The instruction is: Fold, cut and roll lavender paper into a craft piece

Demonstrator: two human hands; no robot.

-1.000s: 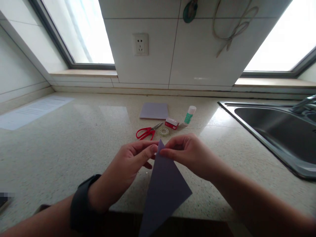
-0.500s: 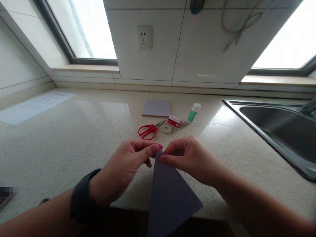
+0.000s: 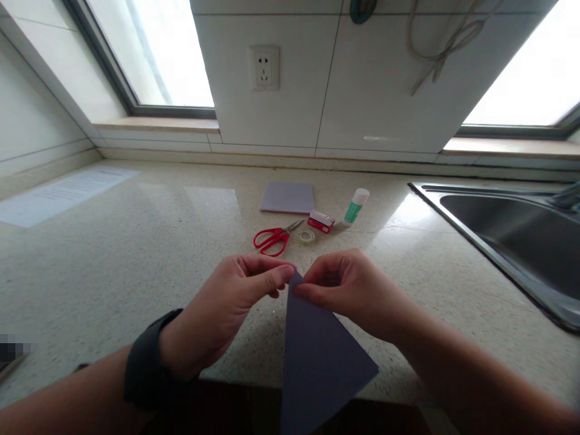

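Observation:
A purple sheet of paper (image 3: 324, 362), folded to a triangular shape, hangs point-up between my hands over the counter's front edge. My left hand (image 3: 240, 302), with a dark band on its wrist, pinches the top tip between thumb and index finger. Just to the right, my right hand (image 3: 348, 287) grips the paper's upper right edge, thumb in front and fingers behind. Beyond the hands lie red-handled scissors (image 3: 274, 240), a roll of clear tape (image 3: 306, 236) and a small red-and-white box (image 3: 321, 222). A green-and-white glue stick (image 3: 356, 207) stands beside the box.
A stack of purple paper (image 3: 287, 197) lies behind the scissors. At the right is a steel sink (image 3: 435, 196) set into the speckled counter (image 3: 136, 260). A printed sheet (image 3: 67, 193) lies at the far left. A dark object, partly blurred out, sits at the left edge.
The folded paper's lower part has swung slightly to the right. My left hand has shifted a little, and both hands keep their pinch near the tip.

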